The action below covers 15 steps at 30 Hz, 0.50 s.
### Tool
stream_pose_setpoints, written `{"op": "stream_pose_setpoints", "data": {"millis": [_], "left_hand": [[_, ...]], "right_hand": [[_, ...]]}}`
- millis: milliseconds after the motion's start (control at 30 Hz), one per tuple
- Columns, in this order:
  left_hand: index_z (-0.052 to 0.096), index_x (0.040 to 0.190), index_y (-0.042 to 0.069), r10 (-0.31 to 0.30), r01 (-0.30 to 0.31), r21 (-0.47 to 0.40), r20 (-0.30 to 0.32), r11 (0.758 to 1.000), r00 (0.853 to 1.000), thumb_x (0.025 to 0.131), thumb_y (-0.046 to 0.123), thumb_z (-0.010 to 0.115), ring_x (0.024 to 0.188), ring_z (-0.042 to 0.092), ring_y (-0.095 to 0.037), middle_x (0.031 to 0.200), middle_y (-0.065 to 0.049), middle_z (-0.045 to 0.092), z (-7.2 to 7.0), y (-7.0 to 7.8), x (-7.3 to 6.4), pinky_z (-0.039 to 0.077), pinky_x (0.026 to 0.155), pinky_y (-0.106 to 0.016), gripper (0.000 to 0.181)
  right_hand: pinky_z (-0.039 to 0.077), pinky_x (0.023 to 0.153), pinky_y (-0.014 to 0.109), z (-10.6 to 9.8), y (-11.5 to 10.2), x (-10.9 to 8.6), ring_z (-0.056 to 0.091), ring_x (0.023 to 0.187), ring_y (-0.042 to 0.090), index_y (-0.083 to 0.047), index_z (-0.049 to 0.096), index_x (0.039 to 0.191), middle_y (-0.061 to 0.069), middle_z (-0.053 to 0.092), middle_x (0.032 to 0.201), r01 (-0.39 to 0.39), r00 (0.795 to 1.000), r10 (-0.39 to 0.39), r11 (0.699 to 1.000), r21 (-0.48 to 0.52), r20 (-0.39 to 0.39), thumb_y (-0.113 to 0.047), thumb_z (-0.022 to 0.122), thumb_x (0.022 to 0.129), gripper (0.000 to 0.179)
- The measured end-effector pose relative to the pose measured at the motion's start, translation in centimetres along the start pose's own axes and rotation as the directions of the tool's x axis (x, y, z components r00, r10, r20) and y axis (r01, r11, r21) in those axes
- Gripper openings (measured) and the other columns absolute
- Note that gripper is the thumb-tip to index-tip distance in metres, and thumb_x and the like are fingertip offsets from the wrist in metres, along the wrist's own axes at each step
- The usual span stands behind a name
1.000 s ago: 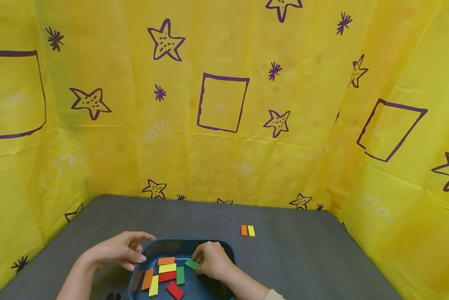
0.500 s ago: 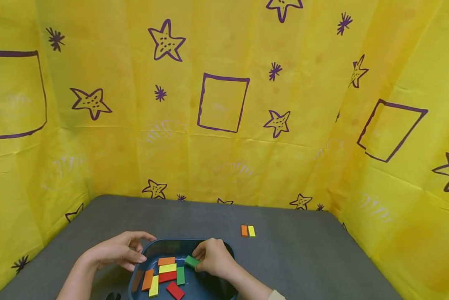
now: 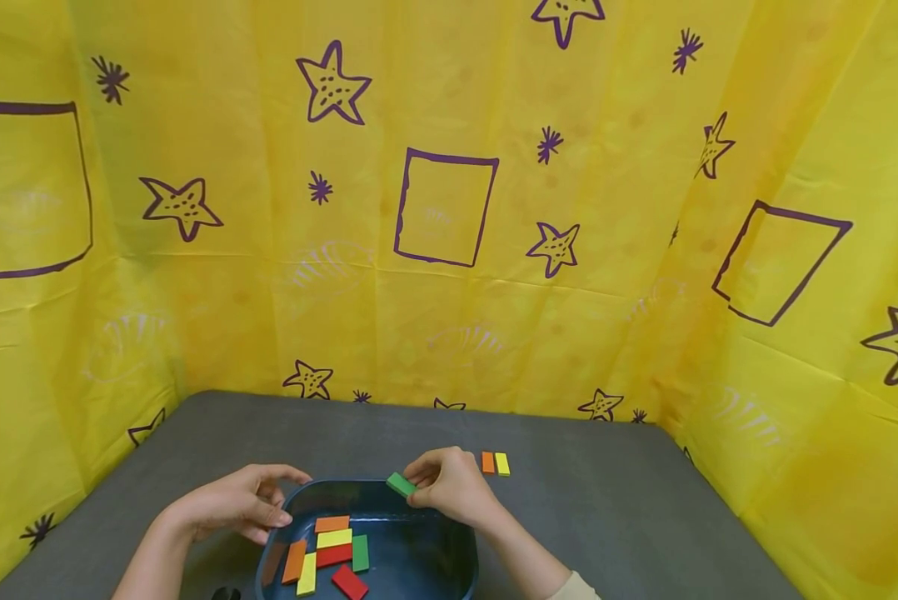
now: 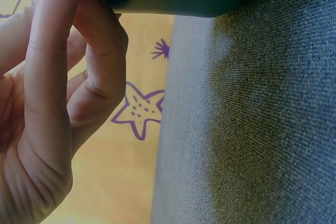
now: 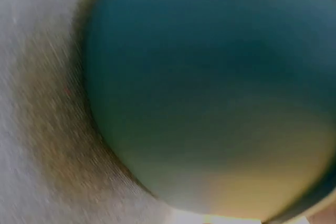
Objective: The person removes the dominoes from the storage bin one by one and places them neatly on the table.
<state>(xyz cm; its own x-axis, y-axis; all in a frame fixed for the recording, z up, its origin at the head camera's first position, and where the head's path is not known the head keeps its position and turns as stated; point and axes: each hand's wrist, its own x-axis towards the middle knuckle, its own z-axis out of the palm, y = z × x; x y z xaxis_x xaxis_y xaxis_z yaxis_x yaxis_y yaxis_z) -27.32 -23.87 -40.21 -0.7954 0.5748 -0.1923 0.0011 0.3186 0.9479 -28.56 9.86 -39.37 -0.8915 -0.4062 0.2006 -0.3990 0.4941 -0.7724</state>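
Left hand (image 3: 237,503) holds the blue tray (image 3: 426,554) at its left rim, thumb on the edge, fingers bent; to keep it steady, I'd judge. Right hand (image 3: 449,487) pinches a green block (image 3: 400,484) near one end, over the tray's far rim (can't tell from here whether they touch), perhaps so the other end stays uncovered. Seven loose blocks (image 3: 334,556) lie toward the tray's left side. Beyond its far right corner: orange block (image 3: 488,462), yellow block (image 3: 502,464), side by side, seemingly a deliberate pairing.
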Motion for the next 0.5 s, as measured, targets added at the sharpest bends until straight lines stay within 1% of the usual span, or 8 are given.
{"op": "stream_pose_setpoints", "data": {"millis": [133, 233, 367, 500], "left_hand": [[0.036, 0.144, -0.010, 0.000, 0.000, -0.003, -0.001, 1.000, 1.000, 0.094, 0.013, 0.065, 0.070, 0.056, -0.010, 0.084, -0.003, 0.055, 0.0, -0.1, 0.0, 0.056, 0.062, -0.023, 0.063], [0.036, 0.145, -0.011, 0.004, -0.004, -0.003, 0.001, 1.000, 1.000, 0.094, 0.013, 0.064, 0.070, 0.057, -0.010, 0.084, -0.003, 0.055, 0.0, -0.2, -0.1, 0.056, 0.062, -0.023, 0.062], [0.036, 0.145, -0.010, 0.006, -0.006, -0.005, 0.005, 1.000, 1.000, 0.094, 0.013, 0.064, 0.070, 0.057, -0.010, 0.085, -0.003, 0.055, 0.0, -0.2, -0.1, 0.056, 0.062, -0.023, 0.062], [0.036, 0.145, -0.010, 0.006, -0.006, 0.000, 0.002, 1.000, 1.000, 0.094, 0.013, 0.064, 0.071, 0.057, -0.010, 0.085, -0.003, 0.055, 0.0, 0.0, -0.1, 0.057, 0.062, -0.023, 0.063]], "right_hand": [[0.055, 0.064, 0.019, -0.9, 0.4, 0.4, 0.066, 0.072, 0.007, -0.006, 0.078, 0.095, 0.008, 0.076, 0.087, 0.005, 0.998, -0.006, 1.000, -0.016, -0.057, -0.006, 0.083, 0.072, 0.024], [0.056, 0.064, 0.019, -1.3, 1.2, 0.6, 0.069, 0.073, 0.009, -0.005, 0.078, 0.097, 0.009, 0.077, 0.088, 0.006, 0.994, -0.009, 1.000, -0.027, -0.111, -0.006, 0.083, 0.072, 0.026], [0.057, 0.065, 0.019, -2.0, 2.3, 1.0, 0.072, 0.075, 0.013, -0.004, 0.077, 0.098, 0.011, 0.077, 0.090, -0.010, 0.982, 0.007, 1.000, -0.018, -0.191, -0.007, 0.084, 0.071, 0.028], [0.058, 0.065, 0.021, -2.7, 3.7, 1.3, 0.074, 0.078, 0.017, -0.004, 0.077, 0.099, 0.013, 0.077, 0.092, -0.063, 0.962, 0.059, 0.998, -0.005, -0.267, -0.007, 0.084, 0.071, 0.029]]}}
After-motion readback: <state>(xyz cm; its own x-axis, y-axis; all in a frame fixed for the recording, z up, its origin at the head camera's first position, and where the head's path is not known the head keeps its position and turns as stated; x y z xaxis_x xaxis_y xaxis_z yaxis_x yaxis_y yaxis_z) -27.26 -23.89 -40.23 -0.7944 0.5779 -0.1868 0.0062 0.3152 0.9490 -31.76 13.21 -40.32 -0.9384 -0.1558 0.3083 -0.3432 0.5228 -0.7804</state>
